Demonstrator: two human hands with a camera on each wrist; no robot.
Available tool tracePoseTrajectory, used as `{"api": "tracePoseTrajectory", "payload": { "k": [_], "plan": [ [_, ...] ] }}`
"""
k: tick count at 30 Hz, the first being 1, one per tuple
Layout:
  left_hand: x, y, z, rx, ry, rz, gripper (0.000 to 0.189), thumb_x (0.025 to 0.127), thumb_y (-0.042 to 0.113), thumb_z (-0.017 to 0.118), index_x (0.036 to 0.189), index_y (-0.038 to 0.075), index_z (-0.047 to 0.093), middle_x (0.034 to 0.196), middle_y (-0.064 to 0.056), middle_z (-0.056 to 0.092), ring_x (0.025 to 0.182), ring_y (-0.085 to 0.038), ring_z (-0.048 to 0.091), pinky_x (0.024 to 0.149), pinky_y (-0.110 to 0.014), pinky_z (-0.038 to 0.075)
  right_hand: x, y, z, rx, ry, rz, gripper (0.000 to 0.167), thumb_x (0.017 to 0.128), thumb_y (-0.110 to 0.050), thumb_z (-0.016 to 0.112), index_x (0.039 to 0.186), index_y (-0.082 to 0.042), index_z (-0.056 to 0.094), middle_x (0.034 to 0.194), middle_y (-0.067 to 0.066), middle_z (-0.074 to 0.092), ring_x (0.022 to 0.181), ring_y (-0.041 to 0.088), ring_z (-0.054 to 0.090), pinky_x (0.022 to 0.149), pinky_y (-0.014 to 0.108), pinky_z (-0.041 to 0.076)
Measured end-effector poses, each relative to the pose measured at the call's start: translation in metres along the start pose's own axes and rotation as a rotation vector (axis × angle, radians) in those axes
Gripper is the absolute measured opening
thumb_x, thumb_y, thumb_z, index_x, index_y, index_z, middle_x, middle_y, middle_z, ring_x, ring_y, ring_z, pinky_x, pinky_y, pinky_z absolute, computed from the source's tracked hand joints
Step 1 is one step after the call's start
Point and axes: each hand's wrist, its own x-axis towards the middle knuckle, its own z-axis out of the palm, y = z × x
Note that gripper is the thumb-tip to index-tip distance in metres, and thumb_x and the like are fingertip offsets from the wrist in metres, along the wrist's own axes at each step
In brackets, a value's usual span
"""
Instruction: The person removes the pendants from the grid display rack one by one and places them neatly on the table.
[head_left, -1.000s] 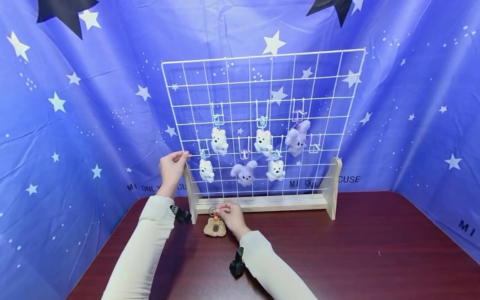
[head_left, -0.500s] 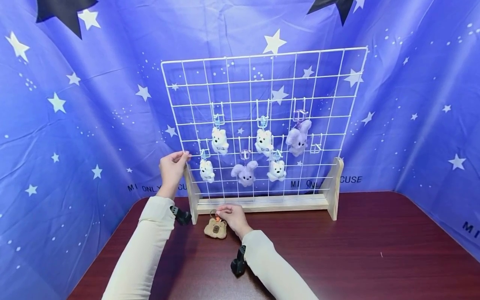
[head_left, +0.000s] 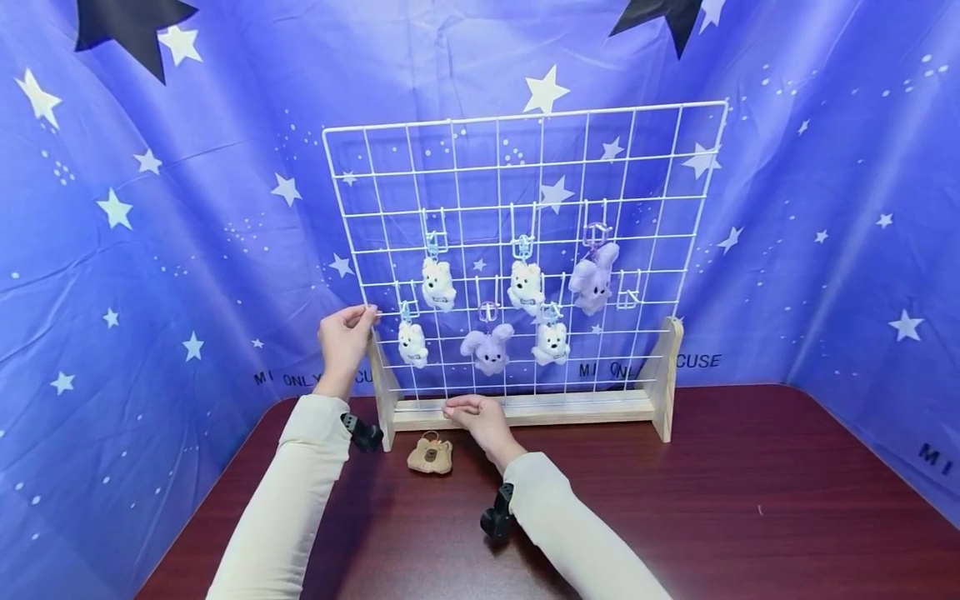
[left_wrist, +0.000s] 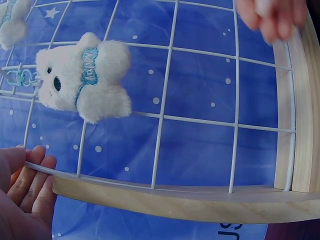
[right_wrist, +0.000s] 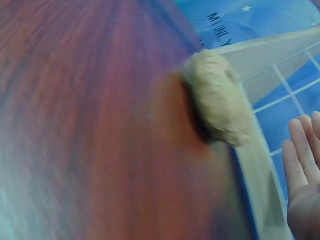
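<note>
A white wire grid rack stands upright in a wooden base. My left hand pinches the grid's left edge wire between thumb and fingers, above the side support. My right hand is by the base beam, its fingers extended and holding nothing. Left of it, a tan plush animal keychain with a metal ring lies on the table in front of the base; the right wrist view shows the tan plush blurred. White bear keychains and purple rabbit keychains hang from hooks on the grid.
One hook at the lower right of the grid bears no plush. The dark red table stretches around the rack. A blue star-printed curtain encloses the back and sides.
My right hand has let go of the tan keychain's ring and drawn away to the right and slightly up. The keychain now lies on the table. My left hand stays on the grid edge.
</note>
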Motion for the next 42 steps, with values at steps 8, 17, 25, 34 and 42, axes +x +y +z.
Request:
{"api": "tracePoseTrajectory", "payload": {
  "k": [8,17,25,34,42],
  "plan": [
    [-0.001,-0.004,-0.002,0.018,0.008,-0.004,0.025,0.088,0.023,0.067,0.102,0.002,0.072,0.094,-0.016,0.071,0.067,0.003,0.059,0.057,-0.013,0.044,-0.008,-0.027,-0.018,-0.089,-0.048,-0.043,0.024,0.087,0.002,0.062,0.105,0.018,0.061,0.099,0.027,0.067,0.089,0.024,0.068,0.078,0.028,0.054],
    [0.001,-0.005,-0.003,0.010,0.022,-0.005,0.025,0.088,0.022,0.067,0.101,0.002,0.072,0.094,-0.017,0.071,0.067,0.005,0.058,0.059,-0.012,0.045,-0.021,-0.060,-0.026,-0.142,-0.151,-0.092,0.026,0.087,-0.003,0.065,0.107,0.014,0.063,0.102,0.024,0.068,0.089,0.017,0.068,0.081,0.028,0.053],
    [0.000,-0.003,-0.001,0.016,0.012,-0.018,0.025,0.088,0.025,0.067,0.102,0.005,0.073,0.095,-0.014,0.072,0.070,-0.001,0.061,0.057,-0.014,0.045,-0.032,-0.096,-0.046,-0.207,-0.182,-0.175,0.026,0.088,-0.009,0.065,0.107,0.008,0.065,0.101,0.020,0.069,0.093,0.020,0.068,0.083,0.029,0.052],
    [0.000,-0.002,0.001,0.019,0.018,-0.007,0.024,0.088,0.024,0.067,0.101,0.004,0.073,0.094,-0.015,0.072,0.067,0.001,0.059,0.056,-0.013,0.044,-0.039,-0.144,-0.070,-0.187,-0.148,-0.217,0.031,0.089,-0.012,0.065,0.111,0.010,0.062,0.104,0.015,0.070,0.097,0.022,0.067,0.087,0.030,0.050],
    [0.000,-0.001,0.001,0.013,0.019,-0.022,0.026,0.088,0.025,0.067,0.102,0.004,0.072,0.094,-0.015,0.072,0.074,-0.010,0.065,0.056,-0.014,0.045,-0.043,-0.187,-0.096,-0.219,-0.108,-0.259,0.034,0.091,-0.014,0.063,0.117,0.008,0.060,0.106,0.005,0.071,0.099,0.015,0.066,0.087,0.028,0.050]
  ]
}}
